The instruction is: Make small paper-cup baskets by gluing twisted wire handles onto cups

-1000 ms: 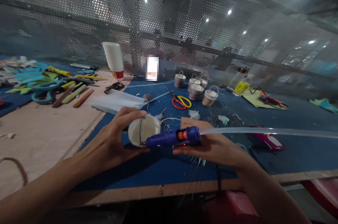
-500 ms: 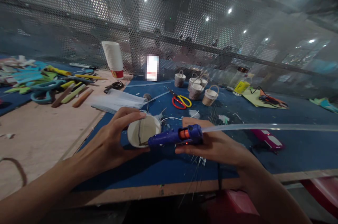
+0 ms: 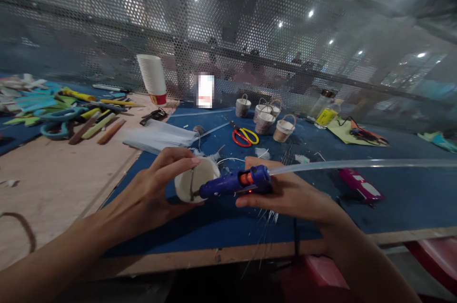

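Observation:
My left hand (image 3: 164,179) is closed around a white paper cup (image 3: 209,173), its open mouth tilted toward me. A thin dark cord runs across the cup's opening from my index fingertip to the lower rim. My right hand (image 3: 282,193) grips a blue hot glue gun (image 3: 224,184), pointing left. The gun's nozzle is at the cord's lower end, by the cup's rim. A long clear glue stick (image 3: 332,165) sticks out of the gun's back toward the right. Several small wrapped cups with loop handles, one a small bucket (image 3: 283,130), stand farther back.
Red-and-yellow scissors (image 3: 245,137) lie behind my hands. Clear glue sticks (image 3: 160,136) are bundled at left, near a stack of paper cups (image 3: 152,76). A magenta device (image 3: 360,186) lies at right. Bottles (image 3: 325,115) stand against the perforated metal screen (image 3: 228,22).
The cup has shifted slightly right and tilted a little in my left hand. The glue gun has moved slightly left, its nozzle now farther over the cup's opening.

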`<state>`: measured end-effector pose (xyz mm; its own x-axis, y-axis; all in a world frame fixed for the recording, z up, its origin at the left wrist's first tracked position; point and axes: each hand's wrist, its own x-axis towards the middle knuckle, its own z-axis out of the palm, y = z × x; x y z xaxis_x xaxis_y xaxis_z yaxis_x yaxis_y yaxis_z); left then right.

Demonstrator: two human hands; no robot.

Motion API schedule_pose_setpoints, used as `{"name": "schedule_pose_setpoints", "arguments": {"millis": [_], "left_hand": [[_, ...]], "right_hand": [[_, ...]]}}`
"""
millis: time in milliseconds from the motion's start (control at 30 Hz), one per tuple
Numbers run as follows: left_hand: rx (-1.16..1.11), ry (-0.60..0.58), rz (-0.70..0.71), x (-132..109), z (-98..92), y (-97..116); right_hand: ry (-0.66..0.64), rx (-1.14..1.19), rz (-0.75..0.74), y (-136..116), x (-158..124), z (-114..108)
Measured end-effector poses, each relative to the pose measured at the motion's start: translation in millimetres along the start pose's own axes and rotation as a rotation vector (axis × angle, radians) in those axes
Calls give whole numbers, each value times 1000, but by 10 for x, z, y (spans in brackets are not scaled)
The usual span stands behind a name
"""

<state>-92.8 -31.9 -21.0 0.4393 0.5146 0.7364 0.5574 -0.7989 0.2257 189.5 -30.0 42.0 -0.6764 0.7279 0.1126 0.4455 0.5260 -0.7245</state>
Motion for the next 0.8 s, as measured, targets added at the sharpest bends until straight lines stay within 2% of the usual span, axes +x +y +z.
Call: {"name": "schedule_pose_setpoints", "arguments": {"millis": [133, 200, 400, 633, 800], "left_hand": [[51, -133, -23, -20, -35, -2], [79, -160, -55, -19, -46, 6], [80, -143, -29, -23, -52, 27], [85, -177, -45, -8, -72, 59], [54, -144, 10, -23, -46, 6]], "right_hand": [[3, 76, 41, 4, -1, 32], [6, 120, 71, 14, -8, 43], [-13, 84, 99, 32, -33, 31], [-11, 65, 115, 35, -46, 56], [-29, 13, 125, -7, -39, 22]]}}
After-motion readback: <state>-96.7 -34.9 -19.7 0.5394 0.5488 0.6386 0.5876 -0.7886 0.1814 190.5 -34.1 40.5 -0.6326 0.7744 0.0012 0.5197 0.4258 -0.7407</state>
